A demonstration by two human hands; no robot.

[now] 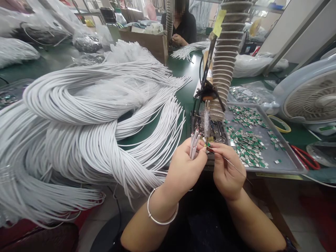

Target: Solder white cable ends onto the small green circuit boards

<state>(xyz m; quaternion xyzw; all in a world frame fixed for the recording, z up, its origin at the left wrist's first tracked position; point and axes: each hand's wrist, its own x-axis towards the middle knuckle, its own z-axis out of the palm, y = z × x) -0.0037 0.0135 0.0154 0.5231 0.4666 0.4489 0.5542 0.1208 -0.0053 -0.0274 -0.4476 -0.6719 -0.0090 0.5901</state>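
My left hand [183,168] is closed around the ends of a few white cables [193,143], which stick up from the fist. My right hand [227,168] pinches a thin solder wire [236,168] and a small green connector board [208,144] right beside the cable tips. Both hands are held close together just below a soldering iron [207,120] clamped on a stand under a ribbed fume hose [224,59]. A silver bangle [161,215] circles my left wrist.
A huge bundle of white cables [78,126] covers the green table to the left. A grey tray [278,161] with several small green connector boards lies on the right, beside a white fan [312,98], red-handled scissors [306,157] and tape. Another person [183,28] works at the far end.
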